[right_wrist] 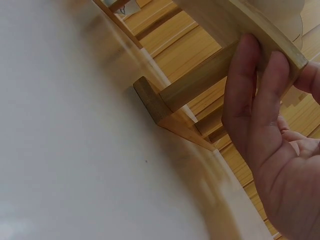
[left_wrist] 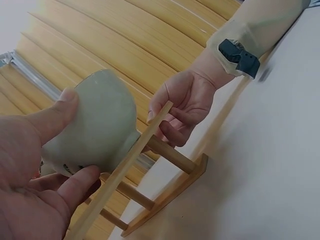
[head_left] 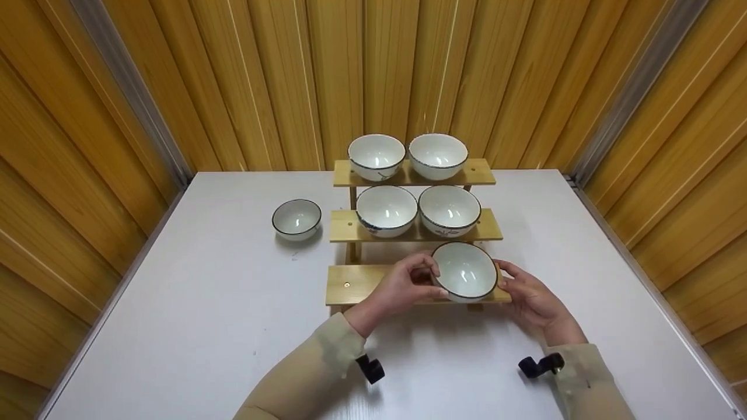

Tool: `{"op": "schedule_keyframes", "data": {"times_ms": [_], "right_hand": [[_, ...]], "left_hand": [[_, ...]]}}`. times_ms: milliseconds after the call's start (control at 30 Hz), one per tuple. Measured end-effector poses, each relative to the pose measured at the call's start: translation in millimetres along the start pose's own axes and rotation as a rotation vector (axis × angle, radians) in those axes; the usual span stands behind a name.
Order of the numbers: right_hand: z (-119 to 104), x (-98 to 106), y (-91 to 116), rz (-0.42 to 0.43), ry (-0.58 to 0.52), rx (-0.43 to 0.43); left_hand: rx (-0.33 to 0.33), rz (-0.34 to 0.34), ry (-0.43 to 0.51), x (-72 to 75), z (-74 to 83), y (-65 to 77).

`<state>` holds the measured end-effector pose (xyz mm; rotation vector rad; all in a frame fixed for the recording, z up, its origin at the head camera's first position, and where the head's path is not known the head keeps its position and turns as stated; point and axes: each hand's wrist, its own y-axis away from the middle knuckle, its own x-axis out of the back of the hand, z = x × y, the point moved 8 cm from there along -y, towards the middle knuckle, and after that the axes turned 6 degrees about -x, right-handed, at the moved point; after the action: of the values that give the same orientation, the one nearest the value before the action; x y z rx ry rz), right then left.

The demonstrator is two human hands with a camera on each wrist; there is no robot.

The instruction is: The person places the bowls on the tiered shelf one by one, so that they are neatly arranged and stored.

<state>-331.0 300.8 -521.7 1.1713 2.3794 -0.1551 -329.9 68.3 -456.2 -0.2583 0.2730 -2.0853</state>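
Observation:
A white bowl with a dark rim (head_left: 465, 269) sits at the right part of the lowest step of a three-step wooden stand (head_left: 363, 284). My left hand (head_left: 402, 286) grips this bowl from its left side, thumb near the rim and fingers lower on the wall, as the left wrist view shows. With my right hand (head_left: 534, 300) I hold the right end of that same step; in the right wrist view, fingertips (right_wrist: 247, 47) press the underside of the board. From the head view, the bowl hides part of the step beneath it.
Two similar bowls stand on the middle step, a left one (head_left: 387, 210) and a right one (head_left: 450, 210). The top step carries two more, left (head_left: 376, 156) and right (head_left: 438, 156). Another bowl (head_left: 297, 220) stands on the white table (head_left: 192, 303), left of the stand. Wood-look panels (head_left: 280, 87) enclose the table.

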Motion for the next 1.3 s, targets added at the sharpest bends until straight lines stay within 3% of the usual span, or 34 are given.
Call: {"op": "schedule_keyframes", "data": {"times_ms": [400,533,700,1033,1300], "right_hand": [[0.1,2.7,-0.3,0.011,0.036,0.03],[-0.3,1.7,-1.5,-0.005,0.016,0.033],[0.0,1.8,-1.3,-0.015,0.032,0.032],[-1.5,0.3,0.5,-0.027,-0.002,0.03],[-0.6,0.0,-0.1,0.002,-0.007,0.019]], "left_hand": [[0.03,-0.01,0.031,0.4,-1.1,2.6],[0.035,0.009,0.041,8.3,1.9,11.2],[-0.005,0.041,0.012,25.4,10.7,29.9],[-0.052,0.167,0.006,86.0,33.1,71.2],[-0.021,0.414,-0.121,163.0,33.1,89.8]]}}
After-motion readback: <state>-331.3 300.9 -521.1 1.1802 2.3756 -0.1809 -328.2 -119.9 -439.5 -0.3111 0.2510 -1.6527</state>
